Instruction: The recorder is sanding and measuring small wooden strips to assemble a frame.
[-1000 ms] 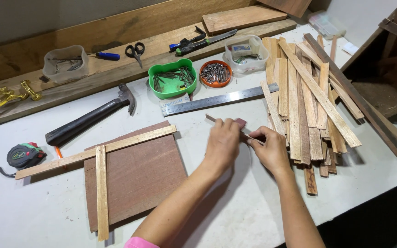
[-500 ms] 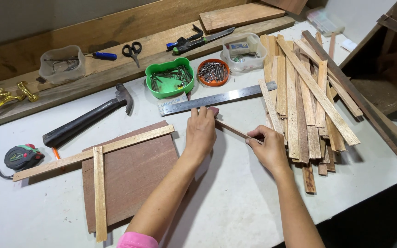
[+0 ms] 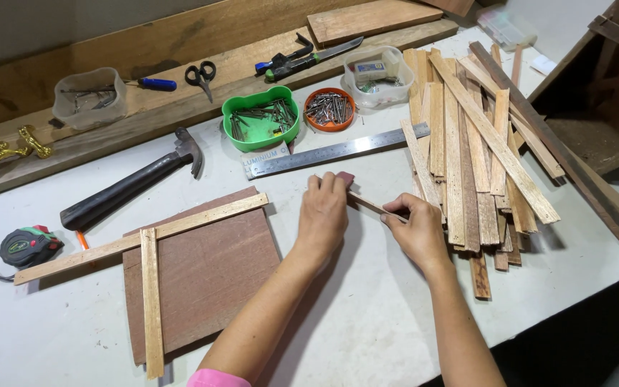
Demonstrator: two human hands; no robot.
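My left hand rests fingers-down on the white table, its fingertips on the reddish far end of a thin wooden strip, just below a steel ruler. My right hand pinches the strip's near end, beside a pile of wooden strips. The strip lies slanted between the two hands. To the left sits a brown board with two pale strips laid across it in a T.
A hammer and tape measure lie at the left. Behind the ruler stand a green tub of nails, an orange dish of nails and a clear tub. Scissors and a knife lie on planks at the back.
My left hand has slid up and left along the thin strip, away from my right hand and toward the ruler. My right hand has stayed about where it was.
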